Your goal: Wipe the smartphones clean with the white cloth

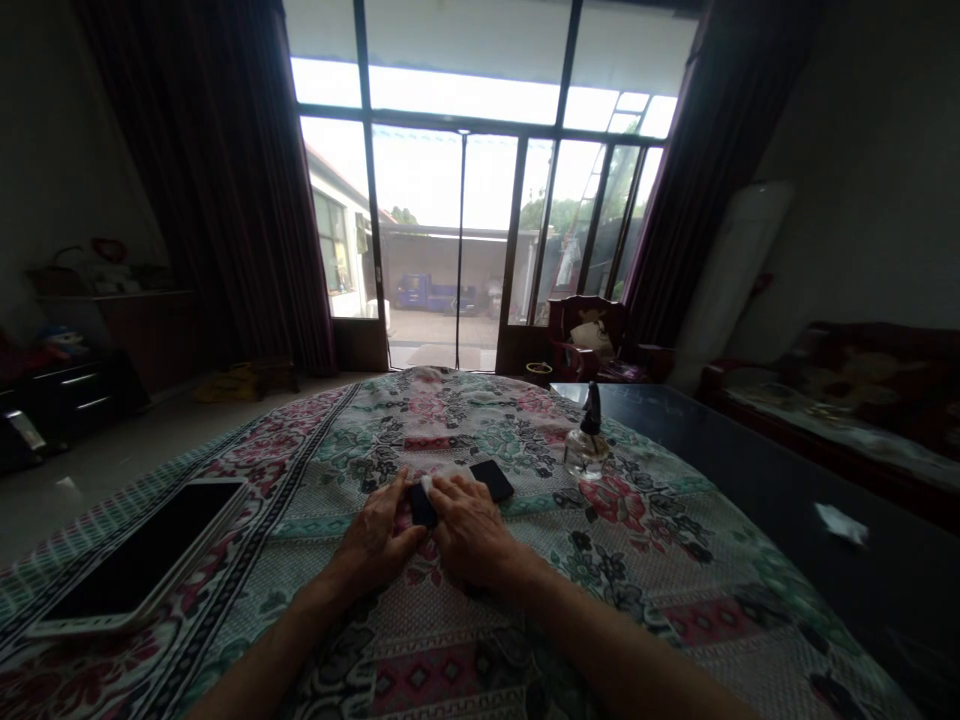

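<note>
Between my hands lies a small dark flat object [421, 507] on the patterned cloth; its kind does not show. My left hand [375, 528] grips its left edge between thumb and fingers. My right hand [474, 525] is closed over its right side, fingers pressed around a white wad [427, 483] that looks like tissue or cloth. The right fingers hide most of that wad. Just beyond the right hand rests a black flat rectangle [493, 481]. Farther right stands a clear spray bottle [586, 446] with a black nozzle, touched by neither hand.
A tablet-like device [142, 555] with a dark screen lies at left on the floral cloth [322, 620]. The dark tabletop [720, 470] shows at right, with a crumpled white piece [842, 523] on it. Beyond are a wooden chair [589, 335] and glass doors [442, 250].
</note>
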The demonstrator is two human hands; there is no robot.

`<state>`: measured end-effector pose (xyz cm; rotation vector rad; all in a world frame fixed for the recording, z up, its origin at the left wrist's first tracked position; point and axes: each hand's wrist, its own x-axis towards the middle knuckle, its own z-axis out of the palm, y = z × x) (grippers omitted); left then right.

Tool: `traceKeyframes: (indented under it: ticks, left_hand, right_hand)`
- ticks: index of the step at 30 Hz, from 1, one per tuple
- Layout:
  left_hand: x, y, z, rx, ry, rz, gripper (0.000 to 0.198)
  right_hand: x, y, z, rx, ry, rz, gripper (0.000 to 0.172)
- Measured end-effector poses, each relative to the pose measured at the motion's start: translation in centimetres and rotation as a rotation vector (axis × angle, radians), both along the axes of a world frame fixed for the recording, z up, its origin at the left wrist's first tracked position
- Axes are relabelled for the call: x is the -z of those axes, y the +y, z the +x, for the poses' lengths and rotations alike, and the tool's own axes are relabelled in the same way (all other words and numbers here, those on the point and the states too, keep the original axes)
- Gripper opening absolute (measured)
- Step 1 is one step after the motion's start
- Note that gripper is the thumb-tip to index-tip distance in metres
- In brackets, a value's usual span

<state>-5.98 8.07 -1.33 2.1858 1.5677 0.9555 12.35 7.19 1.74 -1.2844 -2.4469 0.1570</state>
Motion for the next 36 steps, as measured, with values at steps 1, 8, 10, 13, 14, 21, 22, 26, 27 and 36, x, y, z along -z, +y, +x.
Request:
traceKeyframes:
  ticks: [1,8,10,13,14,21,22,26,27,36]
  left_hand:
    - [0.1,0.1,0.0,-0.008,0.005,0.003,0.078]
    - [0.1,0.2,-0.1,-0.026,0.016,-0.012,0.071]
    - [-0.1,0.1,-0.1,-0.023,0.013,-0.006,0.072]
    - [-0.3,0.0,-0.1,-0.008,0.013,-0.002,0.075]
    - [-0.4,0.0,0.0,-0.007,0.015,-0.005,0.076]
    - [-0.5,-0.1,0.0,-0.008,0.012,-0.017,0.077]
    - [-0.5,-0.1,0.0,-0.01,0.01,-0.016,0.078]
    - [-0.4,-0.1,0.0,-0.015,0.006,-0.006,0.077]
    - [-0.4,-0.1,0.0,-0.017,0.005,-0.002,0.076]
    - [0.0,0.1,-0.1,-0.021,0.004,-0.02,0.077]
  right_hand:
    - [0.1,-0.2,-0.2,-0.038,0.016,0.011,0.05]
    - [-0.2,-0.3,-0.7,-0.126,0.032,0.0,0.038]
    - [-0.3,0.2,-0.4,-0.091,0.018,-0.002,0.04]
    - [-0.7,1.3,0.4,0.002,0.001,-0.006,0.041]
    - [-0.8,1.7,0.9,0.041,-0.004,-0.01,0.041]
    - [-1.0,3.3,4.0,0.343,0.008,-0.077,0.046]
    - [-0.8,3.2,4.1,0.366,0.013,-0.078,0.048]
    - [0.0,2.1,3.4,0.357,0.013,-0.038,0.054]
    - [0.0,1.7,3.0,0.331,0.011,-0.031,0.054]
    - [-0.5,-1.8,-0.7,-0.072,0.018,0.05,0.042]
